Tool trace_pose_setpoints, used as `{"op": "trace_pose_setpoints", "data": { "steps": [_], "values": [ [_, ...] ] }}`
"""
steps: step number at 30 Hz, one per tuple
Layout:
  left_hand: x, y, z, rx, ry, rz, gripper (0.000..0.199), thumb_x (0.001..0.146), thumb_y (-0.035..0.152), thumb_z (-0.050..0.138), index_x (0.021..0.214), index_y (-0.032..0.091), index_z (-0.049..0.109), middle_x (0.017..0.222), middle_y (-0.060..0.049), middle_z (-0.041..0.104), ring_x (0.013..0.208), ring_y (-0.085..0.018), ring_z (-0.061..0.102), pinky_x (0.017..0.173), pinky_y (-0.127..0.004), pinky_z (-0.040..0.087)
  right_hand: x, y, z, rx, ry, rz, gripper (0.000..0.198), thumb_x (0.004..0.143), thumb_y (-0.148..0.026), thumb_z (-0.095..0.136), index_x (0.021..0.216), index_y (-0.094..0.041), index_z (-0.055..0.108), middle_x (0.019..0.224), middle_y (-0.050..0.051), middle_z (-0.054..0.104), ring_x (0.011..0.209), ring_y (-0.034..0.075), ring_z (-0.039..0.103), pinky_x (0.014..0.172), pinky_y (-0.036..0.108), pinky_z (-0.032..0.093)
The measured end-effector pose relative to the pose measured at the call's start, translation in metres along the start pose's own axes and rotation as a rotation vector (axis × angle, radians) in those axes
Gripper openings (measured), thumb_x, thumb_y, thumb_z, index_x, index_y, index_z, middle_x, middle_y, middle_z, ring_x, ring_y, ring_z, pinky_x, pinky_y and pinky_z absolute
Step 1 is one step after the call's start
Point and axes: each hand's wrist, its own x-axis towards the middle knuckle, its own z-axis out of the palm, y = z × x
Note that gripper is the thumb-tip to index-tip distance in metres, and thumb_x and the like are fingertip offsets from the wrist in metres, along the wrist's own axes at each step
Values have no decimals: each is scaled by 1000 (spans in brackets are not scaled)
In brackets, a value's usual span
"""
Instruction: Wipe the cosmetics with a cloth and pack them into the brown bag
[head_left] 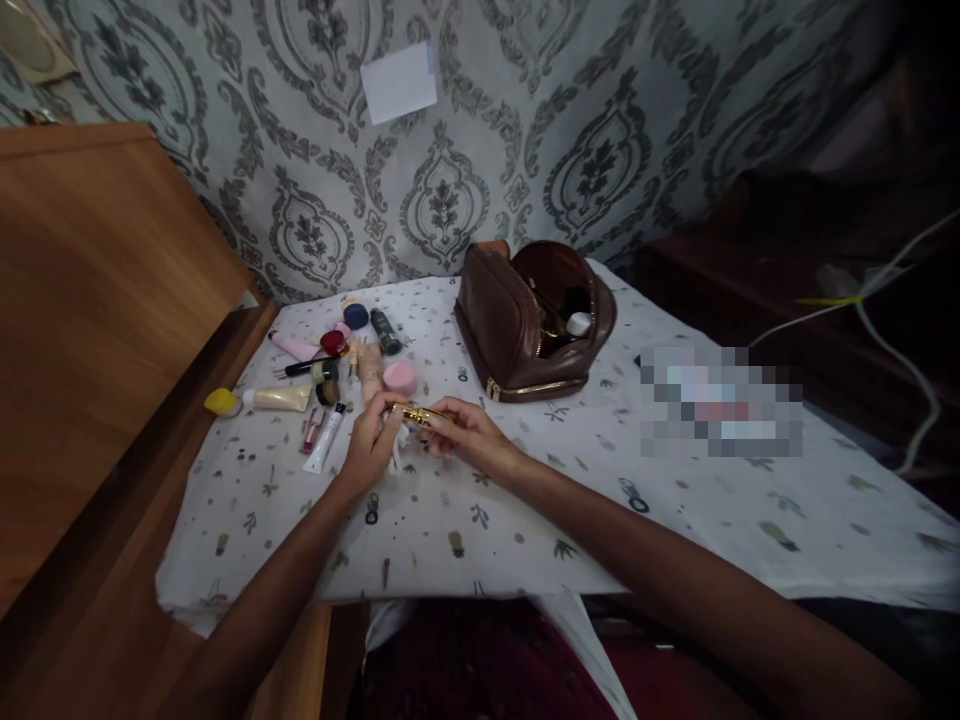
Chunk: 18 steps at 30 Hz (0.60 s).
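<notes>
Between both hands is a slim, shiny gold cosmetic tube [417, 413], held level just above the table. My left hand [373, 445] is closed on its left end, thumb along the near side. My right hand [474, 436] pinches the right end. Something white and crumpled, perhaps a tissue [398, 452], shows under the left fingers; whether they hold it I cannot tell. Just beyond the hands are a round pink container [400, 377] and a beige tube [370, 368]. A white tube [325, 440] and a small pink lip-gloss-like tube [312, 430] lie left of my left hand.
A brown cosmetic bag [499, 325] stands unzipped at the back, a white-capped item [578, 324] inside. Farther left lie a cream tube [281, 398], dark green bottle [385, 331], blue-lidded jar [355, 316] and yellow item [222, 402]. A wooden cabinet [112, 300] borders the left.
</notes>
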Motion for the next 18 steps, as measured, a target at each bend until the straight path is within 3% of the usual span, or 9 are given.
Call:
{"op": "trace_pose_setpoints", "data": {
  "steps": [11, 18],
  "values": [
    [-1, 1, -1, 23, -17, -106, 21, 93, 39, 48, 96, 20, 57, 75, 2, 60, 67, -15, 54, 67, -26, 41, 4, 5, -2, 92, 47, -16, 45, 67, -52, 83, 88, -15, 68, 73, 1, 70, 56, 10, 60, 53, 22, 46],
    [1, 2, -1, 46, 24, -145, 38, 95, 45, 43, 65, 21, 45, 58, 4, 46, 57, -13, 45, 58, -26, 34, 0, 3, 3, 1, 18, -82, 41, 66, -46, 84, 89, -18, 63, 83, 0, 70, 62, 11, 61, 55, 23, 47]
  ]
}}
